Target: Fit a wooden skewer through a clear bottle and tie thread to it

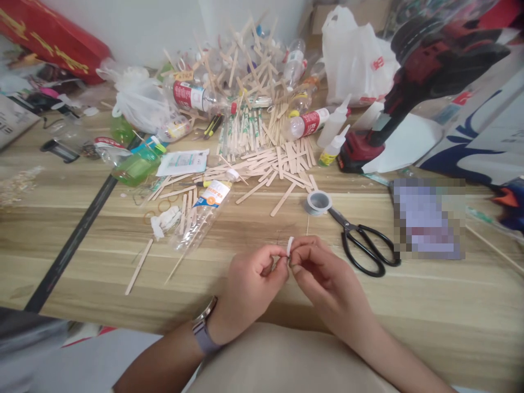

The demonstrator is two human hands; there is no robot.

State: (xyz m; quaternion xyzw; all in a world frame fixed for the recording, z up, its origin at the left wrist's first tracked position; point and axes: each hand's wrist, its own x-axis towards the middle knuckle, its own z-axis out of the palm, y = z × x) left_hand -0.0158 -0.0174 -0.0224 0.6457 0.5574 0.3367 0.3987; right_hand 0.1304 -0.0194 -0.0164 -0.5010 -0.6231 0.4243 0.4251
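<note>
Close to the table's front edge, my left hand (256, 284) and my right hand (327, 278) meet with their fingertips pinched together. Between them a small white strip (290, 244) sticks up; its lower end is hidden by my fingers. Both hands are closed at it, and its exact kind is too small to make out. Just beyond my right hand lie black-handled scissors (362, 240), their blade tips reaching a grey roll of tape (318, 202). Off to the left of my left hand is a clear plastic bottle (198, 221) on its side.
Many wooden craft sticks (282, 158) are heaped beyond my hands, with bottles among them. A red cordless drill (413, 82) stands at right, beside glue bottles (332, 150) and a pixelated phone (428, 218). A black strip (77, 234) crosses the wooden table (102, 289) at left.
</note>
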